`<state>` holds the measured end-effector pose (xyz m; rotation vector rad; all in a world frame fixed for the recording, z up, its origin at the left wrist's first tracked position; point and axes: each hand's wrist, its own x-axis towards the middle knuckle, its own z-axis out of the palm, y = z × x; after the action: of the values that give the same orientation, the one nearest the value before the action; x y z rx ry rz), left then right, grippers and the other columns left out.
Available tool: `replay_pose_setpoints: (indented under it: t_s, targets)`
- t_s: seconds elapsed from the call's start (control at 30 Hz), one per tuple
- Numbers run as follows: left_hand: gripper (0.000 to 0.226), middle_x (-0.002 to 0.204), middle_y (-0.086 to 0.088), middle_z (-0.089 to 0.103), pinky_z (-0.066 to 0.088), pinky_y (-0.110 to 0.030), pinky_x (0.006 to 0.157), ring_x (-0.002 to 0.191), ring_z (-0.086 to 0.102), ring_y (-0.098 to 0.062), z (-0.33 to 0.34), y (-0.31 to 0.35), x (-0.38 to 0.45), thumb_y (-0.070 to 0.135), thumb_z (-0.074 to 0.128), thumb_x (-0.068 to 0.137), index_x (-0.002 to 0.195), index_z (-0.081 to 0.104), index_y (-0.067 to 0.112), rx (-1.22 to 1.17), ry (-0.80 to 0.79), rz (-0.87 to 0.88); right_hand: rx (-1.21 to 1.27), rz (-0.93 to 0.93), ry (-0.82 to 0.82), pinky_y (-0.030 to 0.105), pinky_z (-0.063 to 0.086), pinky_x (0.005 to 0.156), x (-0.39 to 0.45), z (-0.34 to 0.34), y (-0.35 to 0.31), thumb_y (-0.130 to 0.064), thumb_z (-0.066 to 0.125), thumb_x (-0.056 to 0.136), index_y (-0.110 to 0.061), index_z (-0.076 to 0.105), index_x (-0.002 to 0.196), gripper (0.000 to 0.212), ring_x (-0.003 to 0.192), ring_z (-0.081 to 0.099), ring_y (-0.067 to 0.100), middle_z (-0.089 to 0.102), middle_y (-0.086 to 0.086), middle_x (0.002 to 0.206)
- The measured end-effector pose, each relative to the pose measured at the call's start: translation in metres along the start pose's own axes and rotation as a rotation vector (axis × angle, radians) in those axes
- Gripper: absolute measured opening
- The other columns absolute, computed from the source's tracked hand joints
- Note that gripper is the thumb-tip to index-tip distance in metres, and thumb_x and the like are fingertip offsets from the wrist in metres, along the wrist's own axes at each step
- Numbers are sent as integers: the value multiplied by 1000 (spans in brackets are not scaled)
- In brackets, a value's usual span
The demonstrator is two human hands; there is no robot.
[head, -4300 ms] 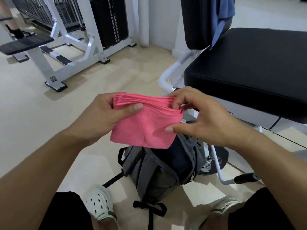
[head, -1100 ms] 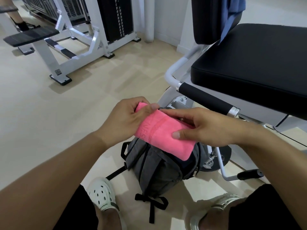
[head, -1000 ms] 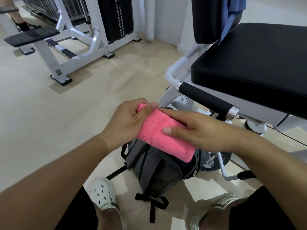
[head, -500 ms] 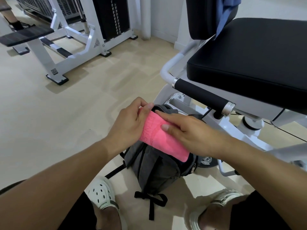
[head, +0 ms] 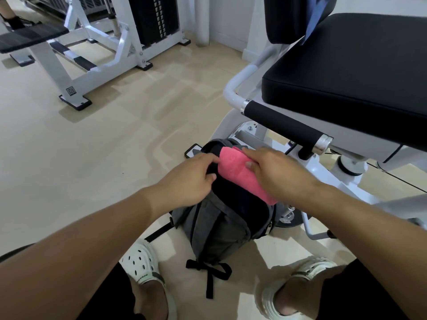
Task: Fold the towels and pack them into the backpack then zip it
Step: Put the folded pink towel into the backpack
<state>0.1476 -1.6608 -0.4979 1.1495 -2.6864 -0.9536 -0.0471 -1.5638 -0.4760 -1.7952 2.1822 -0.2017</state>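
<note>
A grey backpack stands on the floor between my feet, its top unzipped and gaping dark. A folded pink towel lies across the opening, slanting down to the right. My right hand grips the towel from its right side, thumb on top. My left hand pinches the dark left edge of the backpack's opening, beside the towel. A blue cloth hangs over the black backrest at the top right.
A gym machine with a black padded seat and a black foam handle stands close on the right, its white frame just behind the backpack. A white weight machine stands at the far left. My white clogs flank the bag.
Both hands lowered the folded towel to the backpack's mouth. My left hand let go of the towel and took hold of the bag's opening edge; my right hand kept the towel.
</note>
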Motion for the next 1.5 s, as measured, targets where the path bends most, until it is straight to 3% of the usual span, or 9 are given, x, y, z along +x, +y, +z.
replay_pose_setpoints:
  t_s: [0.13,0.23,0.33,0.47,0.63,0.8,1.13,1.4,1.5]
  targets:
    - [56,158,-6,36,30,-33,117,145,35,-28,9,-6,4,36,54,101,153,37,22,175,-134,-72,-34,-16,0,45,52,86,9,15,4,-30,43,106,-24,57,116,18,98,60,27,59,2,100]
    - [54,155,-10,39,39,-39,111,138,45,-32,9,-11,6,50,47,102,152,38,31,245,-226,-179,-48,-60,-70,42,50,85,13,27,6,-28,45,106,-27,55,130,27,102,59,26,58,4,106]
    - [47,131,-8,62,46,-34,92,117,58,-28,5,-15,2,53,46,102,141,45,27,300,-328,-252,-158,-125,-147,42,54,87,11,41,12,-31,61,97,-33,52,137,41,105,60,24,58,0,111]
    - [40,96,2,60,42,-32,77,95,56,-23,-1,-19,-6,49,58,97,128,50,24,324,-404,-288,-136,-121,-134,41,53,84,15,48,19,-48,63,96,-27,58,125,36,98,58,23,55,-1,102]
    - [41,105,-2,64,40,-30,74,87,54,-21,1,-17,-7,45,62,96,129,48,25,308,-420,-255,-60,-148,-86,38,48,86,20,58,12,-17,54,100,-22,57,133,34,102,58,27,61,5,105]
    - [40,107,-6,66,40,-32,74,93,58,-24,3,-17,-4,48,61,96,125,47,25,344,-411,-247,1,-104,-69,39,48,98,34,81,5,-15,50,102,-16,51,143,41,116,57,29,62,8,122]
    - [44,78,6,45,38,-30,74,88,53,-21,6,-18,-2,49,56,98,131,44,22,326,-398,-277,-52,-3,-119,40,43,109,50,127,22,-1,46,100,-11,28,159,62,131,44,32,46,11,146]
    - [44,78,4,48,40,-31,75,89,52,-21,7,-18,-4,48,52,101,133,43,19,326,-396,-242,-68,19,-167,38,40,108,47,144,26,-11,44,105,-16,26,160,58,125,52,34,48,13,139]
    - [44,75,5,45,39,-31,74,87,52,-21,7,-18,-4,48,51,102,133,43,18,334,-394,-238,-6,66,-235,39,41,107,46,148,23,-23,37,108,-18,40,153,45,120,57,37,48,14,130]
